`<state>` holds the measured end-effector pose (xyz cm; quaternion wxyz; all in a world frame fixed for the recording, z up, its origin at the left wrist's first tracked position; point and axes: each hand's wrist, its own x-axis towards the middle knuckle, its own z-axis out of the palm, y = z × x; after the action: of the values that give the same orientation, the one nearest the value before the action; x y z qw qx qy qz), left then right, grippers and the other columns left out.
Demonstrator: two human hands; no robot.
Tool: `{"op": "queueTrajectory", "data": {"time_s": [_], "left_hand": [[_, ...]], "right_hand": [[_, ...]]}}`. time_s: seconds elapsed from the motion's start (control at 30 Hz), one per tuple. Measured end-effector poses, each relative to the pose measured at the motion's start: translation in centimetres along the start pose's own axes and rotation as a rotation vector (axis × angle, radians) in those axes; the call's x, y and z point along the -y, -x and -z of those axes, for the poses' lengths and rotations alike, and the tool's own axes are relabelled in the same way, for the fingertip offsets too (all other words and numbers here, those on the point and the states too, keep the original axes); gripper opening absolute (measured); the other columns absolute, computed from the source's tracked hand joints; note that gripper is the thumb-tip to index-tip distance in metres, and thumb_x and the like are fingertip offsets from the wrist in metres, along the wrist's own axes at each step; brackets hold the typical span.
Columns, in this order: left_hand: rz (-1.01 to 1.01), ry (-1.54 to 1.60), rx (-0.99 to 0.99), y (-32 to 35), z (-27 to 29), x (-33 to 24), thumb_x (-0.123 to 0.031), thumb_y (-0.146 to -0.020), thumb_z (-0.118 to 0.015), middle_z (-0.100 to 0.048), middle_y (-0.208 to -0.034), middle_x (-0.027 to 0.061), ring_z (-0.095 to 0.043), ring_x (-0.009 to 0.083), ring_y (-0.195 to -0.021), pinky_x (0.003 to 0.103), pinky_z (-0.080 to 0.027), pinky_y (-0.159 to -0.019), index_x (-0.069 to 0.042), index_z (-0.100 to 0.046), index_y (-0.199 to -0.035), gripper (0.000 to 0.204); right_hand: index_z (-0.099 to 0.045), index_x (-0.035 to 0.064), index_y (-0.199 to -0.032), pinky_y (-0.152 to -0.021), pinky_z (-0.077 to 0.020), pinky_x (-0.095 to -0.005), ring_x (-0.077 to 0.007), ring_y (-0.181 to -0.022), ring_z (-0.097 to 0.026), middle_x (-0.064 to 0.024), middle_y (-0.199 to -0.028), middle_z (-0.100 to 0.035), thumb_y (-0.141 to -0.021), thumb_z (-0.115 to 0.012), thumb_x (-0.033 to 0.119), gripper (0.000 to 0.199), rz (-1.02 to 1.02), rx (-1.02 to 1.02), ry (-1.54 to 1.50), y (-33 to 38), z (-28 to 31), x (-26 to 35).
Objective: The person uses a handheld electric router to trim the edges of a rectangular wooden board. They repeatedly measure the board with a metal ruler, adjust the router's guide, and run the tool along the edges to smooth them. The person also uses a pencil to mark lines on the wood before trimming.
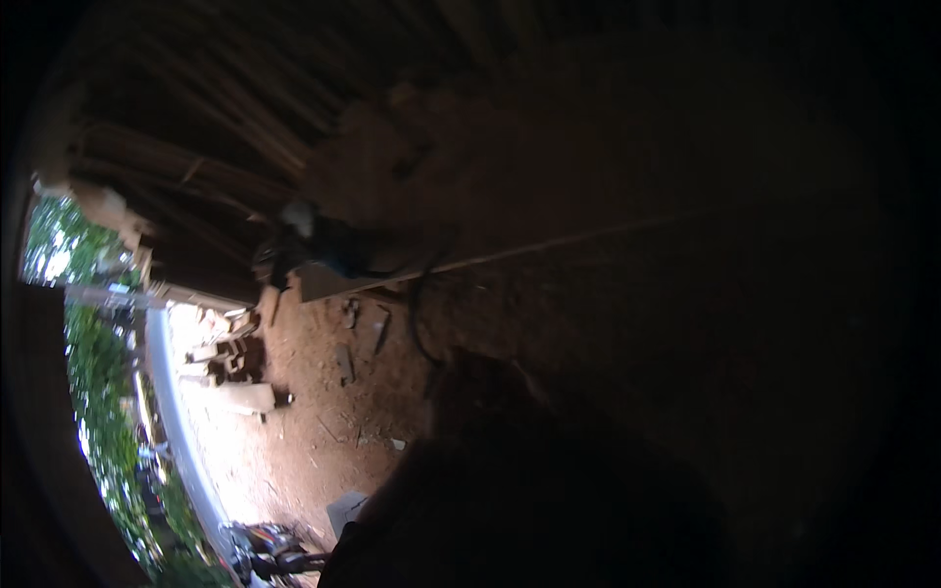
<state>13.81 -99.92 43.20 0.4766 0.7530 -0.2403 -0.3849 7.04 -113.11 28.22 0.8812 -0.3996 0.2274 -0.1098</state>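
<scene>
Deep shadow covers most of the view. From the lower edge rises a dark mass (529,490), probably my own body or arms. At its top is a dim reddish-brown shape (480,387) that may be a hand; fingers cannot be made out, nor which hand it is. A dark cable (418,318) curves down to that shape. Its upper end runs towards a dark tool with a blue part (338,253), which looks like a power tool and lies near the left end of a wide board or bench top (559,239).
Timber lengths (235,108) lean and lie at the upper left. Offcuts (230,358) are heaped in bright light on the left. Wood scraps (345,363) litter the brown earth floor (314,431). A motorbike (270,549) stands at the lower left, near a road (176,412) and greenery.
</scene>
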Motion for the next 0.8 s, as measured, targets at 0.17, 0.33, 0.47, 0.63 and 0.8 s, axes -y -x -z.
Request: {"op": "queueTrajectory", "data": {"time_s": [0.17,0.33,0.47,0.63,0.8], "left_hand": [[-0.256,-0.221,-0.022,1.4,4.1,2.6,-0.023,-0.117,-0.032,-0.050,-0.078,0.0071,-0.053,0.0199,-0.070,0.039,-0.051,-0.069,-0.011,-0.043,-0.088,0.033],[-0.060,-0.112,-0.190,2.9,13.7,7.5,-0.022,-0.118,-0.032,-0.034,-0.071,0.0006,-0.039,0.0165,-0.062,0.033,-0.042,-0.060,-0.013,-0.036,-0.083,0.036],[0.108,-0.312,-0.126,3.0,15.6,10.8,-0.018,-0.111,-0.047,-0.065,-0.093,0.0071,-0.066,0.0227,-0.089,0.034,-0.055,-0.071,-0.002,-0.058,-0.115,0.019],[0.600,-0.759,0.457,-2.2,11.7,6.8,-0.036,-0.105,-0.060,-0.077,-0.101,0.0093,-0.074,0.0239,-0.096,0.041,-0.061,-0.073,-0.004,-0.075,-0.120,0.038],[-0.076,-0.256,0.542,-7.5,-1.6,1.0,-0.025,-0.104,-0.066,-0.074,-0.109,0.0112,-0.069,0.0189,-0.104,0.034,-0.055,-0.088,-0.001,-0.073,-0.114,0.027]], "right_hand": [[-0.054,0.0061,-0.126,-0.099,-0.0425,-0.0434,-0.0225,-0.111,-0.054,-0.0077,-0.126,-0.058,-0.090,-0.067,0.025,0.042,-0.040,-0.084,-0.880,1.2,8.4,-3.6],[-0.062,0.0059,-0.128,-0.075,-0.0565,-0.0390,-0.0214,-0.086,-0.065,-0.0083,-0.107,-0.066,-0.109,-0.055,0.027,0.029,0.590,-0.348,-1.042,5.8,20.0,-4.6],[-0.061,0.0038,-0.126,-0.067,-0.0536,-0.0342,-0.0192,-0.074,-0.061,-0.0060,-0.093,-0.063,-0.107,-0.057,0.022,0.027,0.765,-0.281,-1.158,10.7,23.9,-2.0],[-0.061,0.0027,-0.124,-0.069,-0.0522,-0.0341,-0.0167,-0.084,-0.062,-0.0029,-0.096,-0.063,-0.107,-0.059,0.016,0.022,0.677,-0.470,-0.922,12.6,15.9,3.6],[-0.060,0.0051,-0.126,-0.077,-0.0558,-0.0365,-0.0172,-0.090,-0.064,-0.0037,-0.106,-0.066,-0.106,-0.062,0.019,0.025,0.526,-0.475,-0.631,10.2,4.4,6.5]]}}
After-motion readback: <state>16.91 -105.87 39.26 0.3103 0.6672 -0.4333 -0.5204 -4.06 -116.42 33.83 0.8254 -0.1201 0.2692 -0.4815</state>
